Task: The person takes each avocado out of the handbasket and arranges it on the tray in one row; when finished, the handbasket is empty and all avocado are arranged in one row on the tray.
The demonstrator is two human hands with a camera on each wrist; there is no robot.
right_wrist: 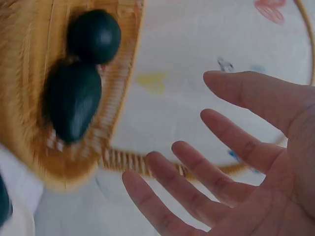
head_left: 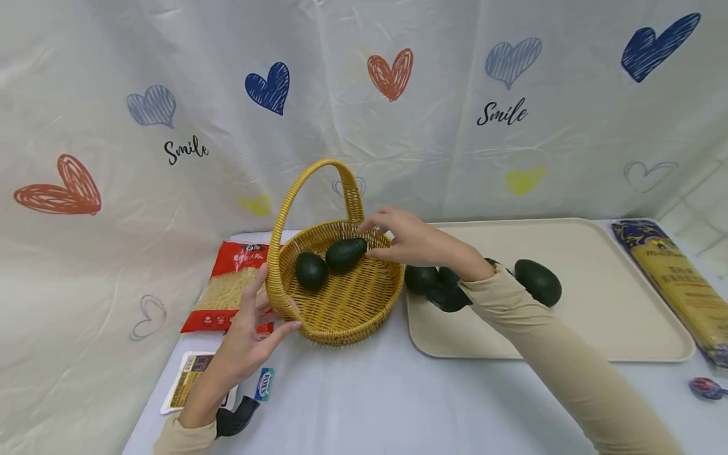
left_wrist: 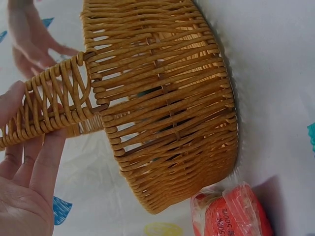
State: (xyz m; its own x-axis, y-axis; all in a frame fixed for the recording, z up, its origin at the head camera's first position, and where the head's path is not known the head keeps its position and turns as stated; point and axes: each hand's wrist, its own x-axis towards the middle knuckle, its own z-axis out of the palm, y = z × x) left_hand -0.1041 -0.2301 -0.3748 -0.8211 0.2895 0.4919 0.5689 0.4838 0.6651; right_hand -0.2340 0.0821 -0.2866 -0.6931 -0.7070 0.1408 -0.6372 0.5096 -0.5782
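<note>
Two dark avocados lie in the wicker basket (head_left: 341,303): one (head_left: 311,270) toward its left, the second (head_left: 345,253) just right of it and further back, the two touching or nearly so. Both are clear of any hand.

The right hand (head_left: 412,243) hovers over the basket's far right rim, fingers straight and spread apart, holding nothing; the right wrist view confirms an empty palm (right_wrist: 256,172) with fingers apart. The left hand (head_left: 250,335) rests against the basket's near left rim below the foot of the handle (head_left: 318,189), fingers extended rather than curled, steadying the wall; in the left wrist view the fingers (left_wrist: 29,162) lie flat against the handle's weave.

Remaining: on the beige tray (head_left: 597,316) to the right lie further avocados, one (head_left: 537,282) plainly visible right of the forearm, and at least two more (head_left: 422,278) at the tray's left edge, partly hidden by the sleeve. Exact count cannot be told.

Judgement: the moving of avocados from tray to basket is roughly half complete, two placed and about three left.

Also present: a red noodle packet (head_left: 233,284) left of the basket and a long pasta packet (head_left: 677,284) at far right.
</note>
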